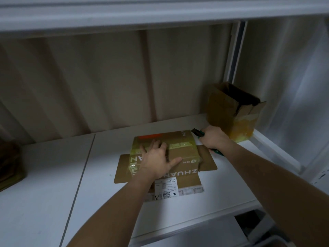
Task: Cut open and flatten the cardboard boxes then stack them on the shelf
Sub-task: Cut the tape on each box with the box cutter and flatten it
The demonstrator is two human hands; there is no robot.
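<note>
While the left hand (158,157) pressed flat, fingers spread, on the taped box (167,154) mid-shelf (53,175), the right hand (214,138) gripped a green cutter (198,133) at its far right corner. An open box (233,111) stood in the right rear corner; bare shelf lay leftward.

A brown cardboard box (183,150) sat on the white shelf (53,184), its top sealed with yellowish tape and an orange strip along the far edge, "ZHUAN" printed on its near side. It rested on a flattened carton (207,162) bearing a shipping label. A second box (231,111), taped and open at the top, stood upright at the shelf's far right corner
</note>
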